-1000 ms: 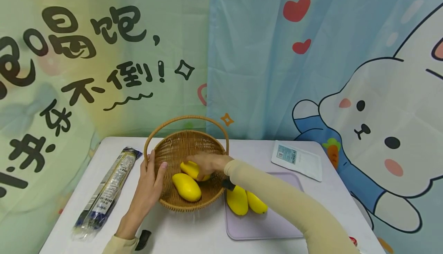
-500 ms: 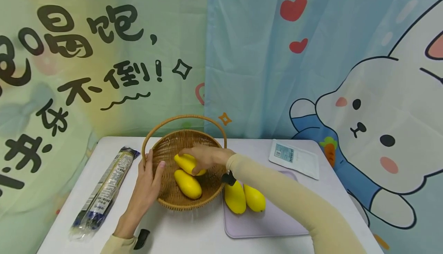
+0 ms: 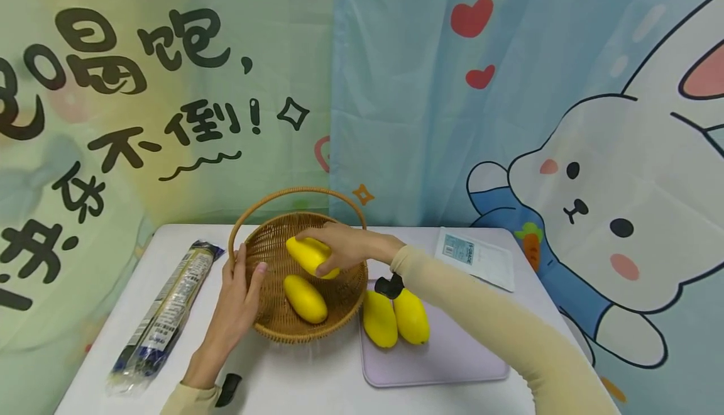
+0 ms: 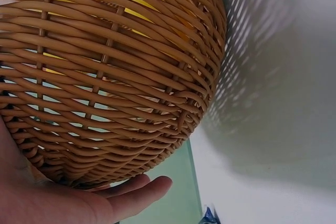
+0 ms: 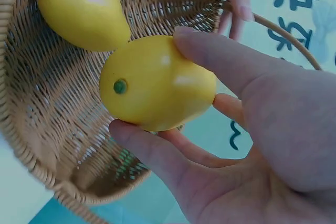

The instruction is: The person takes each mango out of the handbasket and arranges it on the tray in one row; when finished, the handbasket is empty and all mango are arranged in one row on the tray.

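My right hand (image 3: 347, 245) holds a yellow mango (image 3: 311, 254) between thumb and fingertips, over the inside of the wicker basket (image 3: 266, 258). In the right wrist view the held mango (image 5: 157, 85) shows its green stem end, overlapping a second mango (image 5: 84, 11) in the basket. That lower mango (image 3: 305, 299) lies against the woven wall. My left hand (image 3: 236, 295) grips the basket's left side, thumb at the inner rim and fingers outside. In the left wrist view the left hand (image 4: 68, 200) lies along the weave of the tilted basket (image 4: 105, 77).
Right of the basket, two more mangoes (image 3: 380, 319) lie on a pale purple tray (image 3: 441, 365). Behind the tray is a white pouch (image 3: 481, 258). A long clear-wrapped package (image 3: 164, 314) lies at the left of the white table (image 3: 305, 383). The basket's handle (image 3: 300, 190) arches upward.
My right hand has lifted the mango up from beside the other one in the basket, and the right wrist has risen. The left hand has kept its place on the basket.
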A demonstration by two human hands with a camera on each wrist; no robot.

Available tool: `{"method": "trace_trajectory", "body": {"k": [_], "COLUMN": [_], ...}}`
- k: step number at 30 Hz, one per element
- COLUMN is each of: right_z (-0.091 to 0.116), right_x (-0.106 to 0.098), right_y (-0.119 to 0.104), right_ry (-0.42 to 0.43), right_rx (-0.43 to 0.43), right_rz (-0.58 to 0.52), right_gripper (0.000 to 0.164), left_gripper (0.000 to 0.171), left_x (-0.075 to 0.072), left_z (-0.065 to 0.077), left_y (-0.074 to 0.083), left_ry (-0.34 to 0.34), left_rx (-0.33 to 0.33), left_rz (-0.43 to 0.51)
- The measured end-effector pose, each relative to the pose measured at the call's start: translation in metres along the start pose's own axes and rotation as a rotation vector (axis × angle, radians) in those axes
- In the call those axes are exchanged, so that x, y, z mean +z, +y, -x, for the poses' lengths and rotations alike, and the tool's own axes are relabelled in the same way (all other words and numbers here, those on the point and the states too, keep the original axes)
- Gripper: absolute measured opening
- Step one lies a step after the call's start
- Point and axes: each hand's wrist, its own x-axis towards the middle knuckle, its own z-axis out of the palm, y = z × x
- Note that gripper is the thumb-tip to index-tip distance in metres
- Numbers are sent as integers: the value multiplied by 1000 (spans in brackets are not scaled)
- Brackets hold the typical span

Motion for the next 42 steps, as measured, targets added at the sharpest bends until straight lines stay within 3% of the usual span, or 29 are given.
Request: {"method": "trace_trajectory", "body": {"k": [13, 20, 32, 42], "right_z": [71, 119, 184, 215], "right_x": [-12, -11, 4, 21], "right_y": [7, 22, 64, 91], "right_ry": [85, 130, 216, 316], "right_rx": [-8, 84, 229, 315], "right_rz": [-72, -137, -174, -191], "right_gripper": [73, 76, 77, 73], "left_gripper": [75, 76, 76, 76], "left_x": [-1, -2, -2, -2], "left_z": [0, -2, 0, 2], "left_y": [3, 4, 2, 4], "left_ry": [-17, -27, -38, -32], "left_rx": [-13, -13, -18, -24], "left_rz": [-13, -11, -3, -9]}}
